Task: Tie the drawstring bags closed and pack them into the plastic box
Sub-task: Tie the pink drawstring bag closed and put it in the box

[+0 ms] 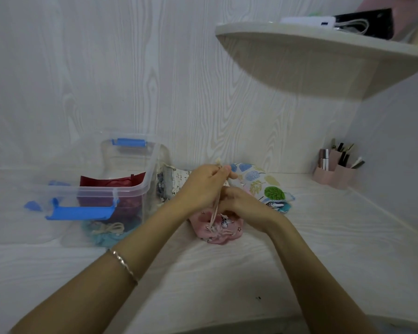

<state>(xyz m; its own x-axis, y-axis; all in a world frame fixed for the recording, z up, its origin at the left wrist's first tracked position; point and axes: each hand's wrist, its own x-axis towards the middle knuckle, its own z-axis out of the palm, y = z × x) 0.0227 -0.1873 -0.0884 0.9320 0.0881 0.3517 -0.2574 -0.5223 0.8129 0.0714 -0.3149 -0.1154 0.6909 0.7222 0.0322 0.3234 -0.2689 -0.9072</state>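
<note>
- Head view: the pink drawstring bag [223, 231] sits on the white table [203, 280], just below the middle of the picture, with its mouth gathered into folds.
- The left hand [203, 185] is at 11 o'clock from the bag. Its thumb and fingertips pinch the pale cord [215, 208], which runs taut from the bag's mouth up into the pinch.
- The right hand [243, 203] is at 1 o'clock from the bag's middle. Its fingers are curled down onto the gathered top of the bag and grasp it; the left hand hides the fingertips.
- A silver bracelet [123, 263] circles the left wrist.
- The clear plastic box [152, 165], with blue latches [80, 210], stands open at 9 o'clock from the bag, near it but apart. A dark red bag [111, 183] and a teal bag [101, 233] lie inside.
- At 1 o'clock beyond the hands lies a leaf-print bag [266, 186]. At 11 o'clock a grey-patterned bag [169, 182] rests against the box.
- A pink organiser [333, 173] with brushes stands at 3 o'clock, by the wall.
- A shelf [323, 47] juts out at 1 o'clock, high up.
</note>
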